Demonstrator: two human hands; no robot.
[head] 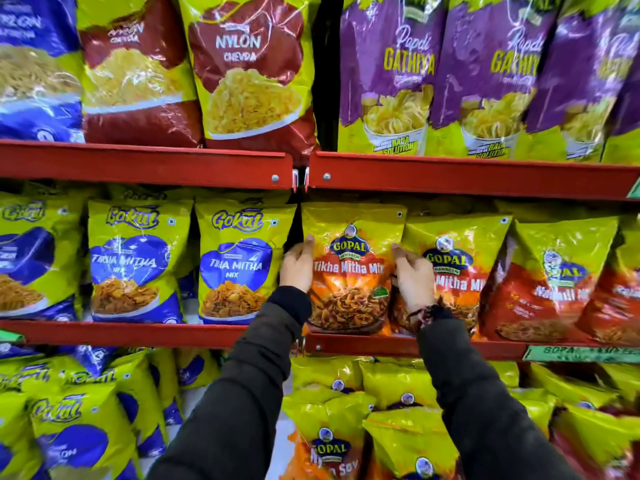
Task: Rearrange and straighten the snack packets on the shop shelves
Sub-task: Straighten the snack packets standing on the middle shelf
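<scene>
A red shelf rail is showing. Above it, maroon-and-lime packets and purple-and-lime packets are gleaming; below it, blue-and-lime packets and orange-and-yellow packets.

Red metal shelves in tiers, joined at a dark upright.

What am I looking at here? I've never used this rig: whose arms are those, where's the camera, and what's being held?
There is no machine: one head-worn camera looks forward and down at a person's own arms in dark sleeves. Red shop shelves carry rows of snack packets. The left hand and the right hand hold the two side edges of an upright orange Gopal Tikha Mitha Mix packet on the middle shelf. Left of it stand blue-and-yellow Gokul packets; purple Papdi Gathiya packets stand above.
</scene>
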